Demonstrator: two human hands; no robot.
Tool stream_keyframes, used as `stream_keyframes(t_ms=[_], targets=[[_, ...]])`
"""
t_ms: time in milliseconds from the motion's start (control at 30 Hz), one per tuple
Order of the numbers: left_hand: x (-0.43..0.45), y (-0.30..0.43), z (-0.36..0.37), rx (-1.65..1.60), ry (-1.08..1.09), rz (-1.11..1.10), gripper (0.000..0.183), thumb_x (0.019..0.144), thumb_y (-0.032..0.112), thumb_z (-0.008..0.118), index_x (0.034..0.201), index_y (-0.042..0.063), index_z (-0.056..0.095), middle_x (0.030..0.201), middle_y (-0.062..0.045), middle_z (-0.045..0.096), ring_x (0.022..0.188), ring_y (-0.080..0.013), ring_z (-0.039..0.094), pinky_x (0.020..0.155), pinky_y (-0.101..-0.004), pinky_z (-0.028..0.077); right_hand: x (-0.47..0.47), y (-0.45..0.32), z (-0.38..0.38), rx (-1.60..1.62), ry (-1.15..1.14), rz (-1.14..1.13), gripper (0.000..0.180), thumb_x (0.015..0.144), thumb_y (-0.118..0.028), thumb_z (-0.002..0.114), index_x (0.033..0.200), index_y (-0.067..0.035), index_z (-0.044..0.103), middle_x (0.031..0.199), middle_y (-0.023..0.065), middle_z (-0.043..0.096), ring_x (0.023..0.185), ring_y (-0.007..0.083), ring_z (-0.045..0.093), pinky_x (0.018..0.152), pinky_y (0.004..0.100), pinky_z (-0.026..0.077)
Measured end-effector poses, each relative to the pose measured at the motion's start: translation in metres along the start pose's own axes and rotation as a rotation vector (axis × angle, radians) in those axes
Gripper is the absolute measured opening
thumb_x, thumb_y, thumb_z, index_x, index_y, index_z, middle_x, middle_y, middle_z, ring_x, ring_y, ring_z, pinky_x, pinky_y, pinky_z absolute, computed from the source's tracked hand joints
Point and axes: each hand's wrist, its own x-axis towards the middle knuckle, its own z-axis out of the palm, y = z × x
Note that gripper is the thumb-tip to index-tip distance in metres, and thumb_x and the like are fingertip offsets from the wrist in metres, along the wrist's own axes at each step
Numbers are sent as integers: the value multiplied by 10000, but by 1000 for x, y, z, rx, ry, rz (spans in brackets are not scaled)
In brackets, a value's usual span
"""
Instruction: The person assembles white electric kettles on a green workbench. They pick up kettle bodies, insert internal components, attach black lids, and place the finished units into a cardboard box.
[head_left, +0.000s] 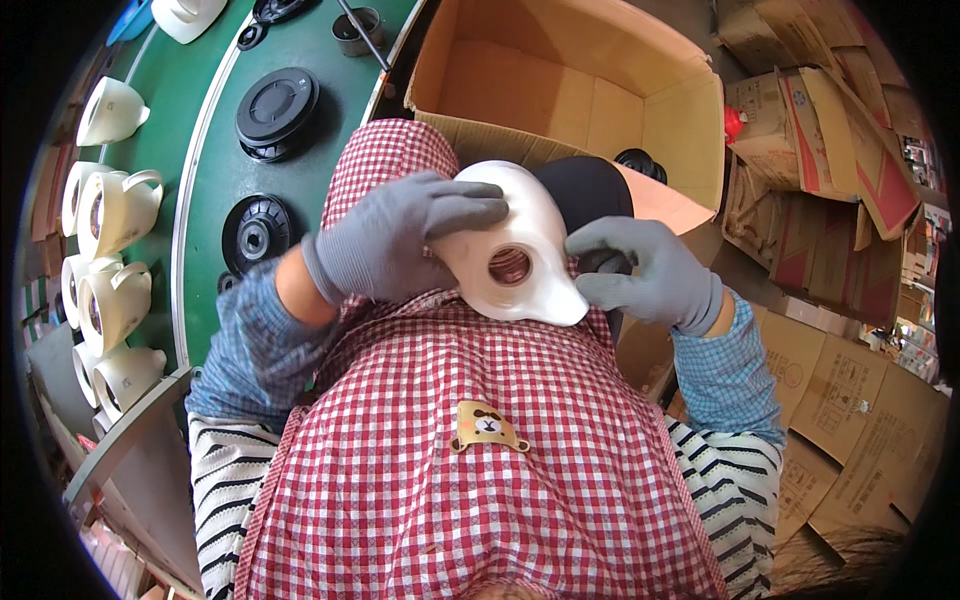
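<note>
A glossy white plastic kettle body (517, 214) with a pointed spout and a round hole lies tilted over my lap. My left hand (401, 232), in a grey knit work glove, grips it from the left, with fingers laid across its upper side. At the spout end, the gloved fingers and thumb of my right hand (649, 270) bend against its right edge. Red checked cloth shows through the hole. The underside of the body is hidden, as are some fingertips of both hands.
On the green bench at the left are black round plastic kettle bases (277, 105) and several white kettle bodies (120, 210). A large open cardboard box (555, 75) stands ahead, with a black part (641, 163) inside. Flattened cartons (832, 390) lie at the right.
</note>
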Motion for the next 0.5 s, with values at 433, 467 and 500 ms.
stream_keyframes(t_ms=[433, 467, 500], targets=[[28, 28, 32, 325, 99, -296, 623, 700, 268, 853, 1214, 18, 606, 1159, -175, 620, 1122, -358, 586, 988, -436, 476, 54, -14, 60, -815, 320, -110, 641, 810, -320, 739, 1345, -60, 502, 1234, 174, 606, 1068, 360, 644, 885, 464, 549], [31, 32, 33, 361, 85, -340, 625, 698, 266, 855, 1215, 17, 605, 1155, -174, 624, 1112, -356, 593, 976, -437, 483, 56, -17, 60, -813, 303, -73, 663, 792, -323, 761, 1344, -65, 500, 1243, 176, 605, 1076, 366, 634, 891, 469, 535], [33, 35, 33, 397, 70, -383, 628, 697, 263, 857, 1216, 16, 603, 1151, -173, 628, 1102, -355, 600, 964, -438, 490, 57, -18, 60, -812, 287, -33, 686, 775, -325, 784, 1343, -69, 498, 1252, 177, 605, 1084, 373, 625, 896, 473, 522]])
